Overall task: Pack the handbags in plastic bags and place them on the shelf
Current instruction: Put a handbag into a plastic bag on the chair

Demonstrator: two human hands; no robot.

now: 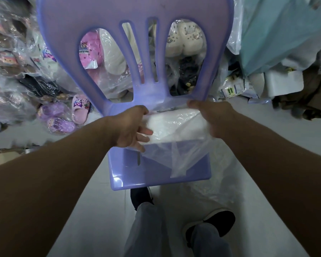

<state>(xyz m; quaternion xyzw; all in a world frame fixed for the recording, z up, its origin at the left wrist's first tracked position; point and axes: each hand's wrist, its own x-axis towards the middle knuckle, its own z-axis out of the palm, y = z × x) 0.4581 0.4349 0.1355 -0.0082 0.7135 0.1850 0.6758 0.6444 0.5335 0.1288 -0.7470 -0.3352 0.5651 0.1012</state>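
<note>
Down on the seat of a lilac moulded plastic chair (156,169), the left hand (131,127) spreads its fingers against a white object inside a clear plastic bag (174,134), at the seat's back edge. The right hand (209,115) curls over the bag's right side, fingers hidden.

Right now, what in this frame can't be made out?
- White item on the purple chair: head view, clear plastic bag veils it; handbag or not, unclear.
- Right hand fingertips: hidden behind bag and chair back.
- Shelf: not in frame.
- Left-side packaged goods: blurred.
</note>
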